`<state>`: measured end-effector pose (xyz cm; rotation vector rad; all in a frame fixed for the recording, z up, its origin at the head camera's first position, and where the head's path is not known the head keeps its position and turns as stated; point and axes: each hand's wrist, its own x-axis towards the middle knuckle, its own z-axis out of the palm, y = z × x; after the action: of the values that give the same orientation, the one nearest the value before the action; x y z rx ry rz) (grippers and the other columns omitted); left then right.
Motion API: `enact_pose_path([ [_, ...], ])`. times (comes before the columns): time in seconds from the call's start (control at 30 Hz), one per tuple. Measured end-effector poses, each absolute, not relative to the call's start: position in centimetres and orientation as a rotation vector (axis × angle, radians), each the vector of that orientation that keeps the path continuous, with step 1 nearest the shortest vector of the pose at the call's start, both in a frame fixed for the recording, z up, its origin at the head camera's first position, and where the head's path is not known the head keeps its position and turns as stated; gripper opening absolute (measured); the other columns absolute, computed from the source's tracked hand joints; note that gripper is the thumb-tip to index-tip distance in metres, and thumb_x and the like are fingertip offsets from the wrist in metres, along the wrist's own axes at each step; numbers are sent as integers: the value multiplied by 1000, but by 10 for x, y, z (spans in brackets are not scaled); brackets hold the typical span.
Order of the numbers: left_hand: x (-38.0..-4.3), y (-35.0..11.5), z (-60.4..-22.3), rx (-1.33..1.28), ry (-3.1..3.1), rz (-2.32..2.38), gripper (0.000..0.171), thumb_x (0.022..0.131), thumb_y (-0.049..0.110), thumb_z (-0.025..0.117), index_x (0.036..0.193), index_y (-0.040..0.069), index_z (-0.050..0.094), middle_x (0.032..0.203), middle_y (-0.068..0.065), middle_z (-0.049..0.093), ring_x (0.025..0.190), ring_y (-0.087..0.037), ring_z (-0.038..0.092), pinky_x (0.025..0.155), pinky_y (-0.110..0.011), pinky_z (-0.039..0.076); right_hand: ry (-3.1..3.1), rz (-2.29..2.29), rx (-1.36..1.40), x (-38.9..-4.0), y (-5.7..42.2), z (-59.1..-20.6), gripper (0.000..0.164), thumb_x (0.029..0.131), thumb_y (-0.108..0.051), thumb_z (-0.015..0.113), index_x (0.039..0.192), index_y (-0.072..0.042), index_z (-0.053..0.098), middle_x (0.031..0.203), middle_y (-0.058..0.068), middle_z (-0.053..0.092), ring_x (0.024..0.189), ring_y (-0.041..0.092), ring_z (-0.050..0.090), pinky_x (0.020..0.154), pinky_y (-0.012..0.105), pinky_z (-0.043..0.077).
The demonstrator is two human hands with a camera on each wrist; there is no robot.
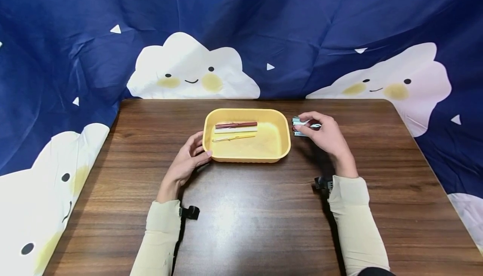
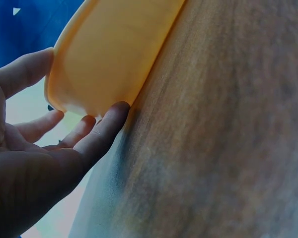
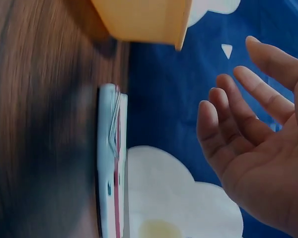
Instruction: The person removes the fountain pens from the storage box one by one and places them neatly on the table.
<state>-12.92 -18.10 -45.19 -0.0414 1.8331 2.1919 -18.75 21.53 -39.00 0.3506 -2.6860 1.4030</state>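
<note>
On the table stands a yellow rectangular container (image 1: 245, 159). Inside lie a dark red pen (image 1: 236, 125), a white pen (image 1: 235, 130) and a slim yellow pen (image 1: 234, 138), roughly parallel. My left hand (image 1: 186, 158) touches the container's left end, thumb at the front corner; the left wrist view shows extended fingertips (image 2: 121, 108) against its outer wall. Just right of the container, light blue pens (image 3: 105, 153) lie side by side, with a reddish strip among them. Above them hovers my right hand (image 1: 326, 135), fingers loosely bent and apart from the pens in the right wrist view.
The brown wooden table (image 1: 256, 217) runs out on both sides of the container. Behind its far edge hangs a blue curtain (image 1: 286, 24) with white clouds. Black straps sit on both sleeves.
</note>
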Motion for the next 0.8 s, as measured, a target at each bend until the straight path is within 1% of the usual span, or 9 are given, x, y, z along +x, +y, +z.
enact_pose_path([
  [0.2, -129, -181, -451, -41, 1833, 2190, 75, 94, -6, 65, 158, 7, 28, 151, -23, 38, 134, -37, 44, 90, -31, 57, -2680, 1433, 446, -190, 197, -393, 25, 90, -7, 78, 112, 3, 71, 101, 19, 70, 87, 15, 61, 77, 17, 50],
  [0.37, -129, -181, -452, -37, 1824, 2196, 76, 93, -7, 65, 158, 7, 28, 152, -23, 38, 134, -36, 43, 92, -32, 56, -2684, 1488, 512, -193, 185, -396, 24, 90, -4, 76, 111, 7, 70, 103, 22, 68, 88, 18, 59, 75, 17, 50],
  [0.63, -130, -181, -452, -27, 1798, 2214, 75, 94, -9, 63, 158, 5, 27, 153, -23, 37, 135, -37, 42, 93, -33, 56, -2719, 1493, 608, -196, 172, -397, 24, 89, -4, 77, 111, 3, 71, 104, 23, 68, 88, 24, 60, 73, 21, 49],
  [0.73, -130, -180, -452, -25, 1796, 2213, 75, 94, -9, 63, 158, 5, 26, 153, -23, 37, 135, -37, 42, 93, -33, 56, -2727, 1496, 628, -197, 168, -398, 25, 89, -5, 77, 112, 3, 71, 107, 22, 69, 90, 24, 61, 74, 23, 50],
  [0.8, -129, -180, -452, -26, 1798, 2212, 75, 94, -8, 63, 158, 5, 26, 153, -23, 37, 135, -37, 42, 93, -32, 56, -2740, 1495, 639, -198, 164, -397, 26, 89, -6, 77, 113, 3, 71, 110, 22, 69, 91, 24, 62, 76, 27, 51],
])
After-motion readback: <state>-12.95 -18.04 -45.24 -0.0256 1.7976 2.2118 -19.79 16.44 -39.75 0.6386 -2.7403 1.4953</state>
